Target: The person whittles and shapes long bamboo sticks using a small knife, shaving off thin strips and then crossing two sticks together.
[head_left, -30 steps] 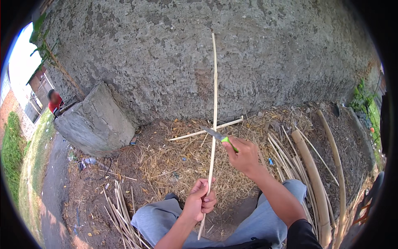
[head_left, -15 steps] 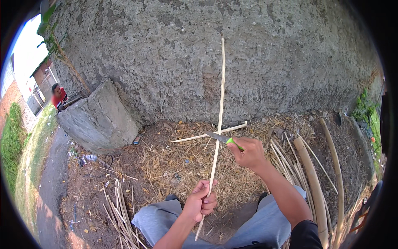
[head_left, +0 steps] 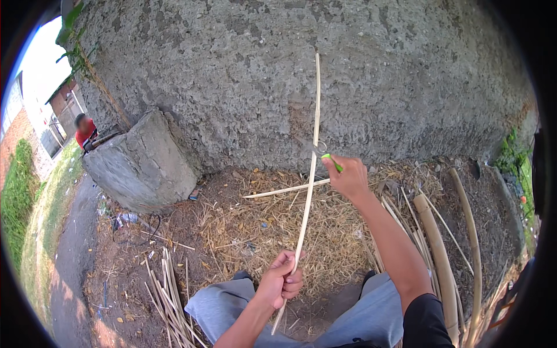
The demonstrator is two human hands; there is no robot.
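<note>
The left hand [head_left: 281,279] is closed around a long pale strip [head_left: 307,217] near its lower end, fingers curled right round it and a short tail poking out below toward the lap. The right hand [head_left: 350,177], farther out, is wrapped around the green handle of a knife [head_left: 335,164], whose blurred blade lies across the strip well above the left hand. A thin curl [head_left: 322,147] shows right beside the blade. The strip runs up from between the knees, bowing slightly, its far end in front of a rough grey wall [head_left: 232,75]; I can't tell whether the tip touches it.

Beneath the strip, another pale stick [head_left: 278,192] lies crosswise on the ground, its right end hidden by the right hand. Straw-coloured shavings [head_left: 261,223] litter the dirt all around. Outside the left knee sits a bundle of thin strips [head_left: 170,298]; on the right, more of them lie beside a thick tan pole [head_left: 438,249] and a slimmer, curved one [head_left: 471,238]. Over to the left, a person in red [head_left: 86,131] is behind a big concrete block [head_left: 145,162].
</note>
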